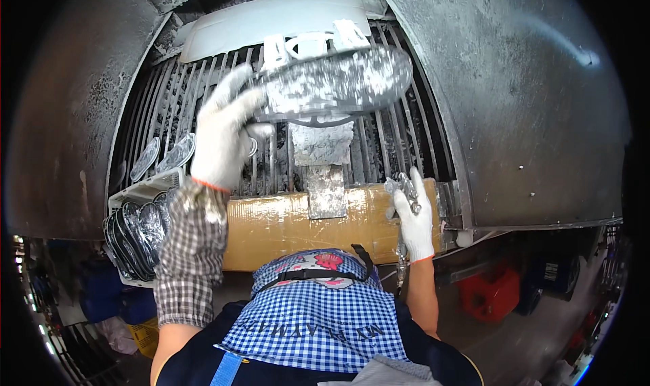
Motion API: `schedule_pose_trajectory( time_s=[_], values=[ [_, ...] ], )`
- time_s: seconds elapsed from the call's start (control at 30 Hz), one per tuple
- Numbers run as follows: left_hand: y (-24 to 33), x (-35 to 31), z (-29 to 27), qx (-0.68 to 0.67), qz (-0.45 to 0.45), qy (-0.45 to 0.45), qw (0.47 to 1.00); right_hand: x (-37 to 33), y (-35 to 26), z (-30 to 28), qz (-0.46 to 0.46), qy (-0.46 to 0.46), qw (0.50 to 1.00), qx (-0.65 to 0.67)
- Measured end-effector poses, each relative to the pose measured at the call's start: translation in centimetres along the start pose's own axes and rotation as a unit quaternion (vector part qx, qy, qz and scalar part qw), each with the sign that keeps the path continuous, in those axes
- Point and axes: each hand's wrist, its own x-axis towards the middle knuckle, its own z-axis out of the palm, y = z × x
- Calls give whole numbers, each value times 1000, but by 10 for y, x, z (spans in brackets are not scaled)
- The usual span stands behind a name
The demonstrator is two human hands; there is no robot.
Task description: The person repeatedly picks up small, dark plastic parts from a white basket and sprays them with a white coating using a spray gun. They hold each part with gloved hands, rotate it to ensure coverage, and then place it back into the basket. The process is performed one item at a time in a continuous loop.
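Observation:
My left hand, in a white glove, has its fingers spread at the left end of a long oval piece. Its face is mottled black and silver, smeared by motion; contact with my fingertips is hard to judge. White bracket-like parts show behind it, and a grey crusted support block stands below. In my gloved right hand, lower right, is a metal tool that looks like a spray gun. A hose-like line runs down from it. My fingers partly hide the tool.
Slatted metal bars lie beneath, between dark metal side walls. A box wrapped in brown tape spans the front. At left, a white basket holds several oval pieces. A red container stands at lower right.

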Motion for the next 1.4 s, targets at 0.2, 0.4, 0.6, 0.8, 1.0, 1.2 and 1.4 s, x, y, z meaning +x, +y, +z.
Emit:
schedule_pose_trajectory(
  time_s=[0.2,0.4,0.6,0.8,1.0,1.2,1.4],
  values=[
    [26,91,-8,-5,39,-15,999,-7,-3,2,0,-2,1000,24],
    [22,128,-11,44,62,-3,997,-10,-12,6,12,-7,999,46],
    [9,147,-16,42,38,-11,998,-13,-21,6,-2,13,999,33],
    [-6,174,-50,367,240,-115,891,-12,-17,6,-11,14,999,50],
    [11,160,-32,226,59,-2,972,-11,-10,4,-13,28,998,49],
    [12,153,-41,199,14,1,980,-8,-7,5,-39,3,999,18],
    [12,141,-38,204,-17,33,978,-10,-22,11,-28,10,997,74]
  ],
)
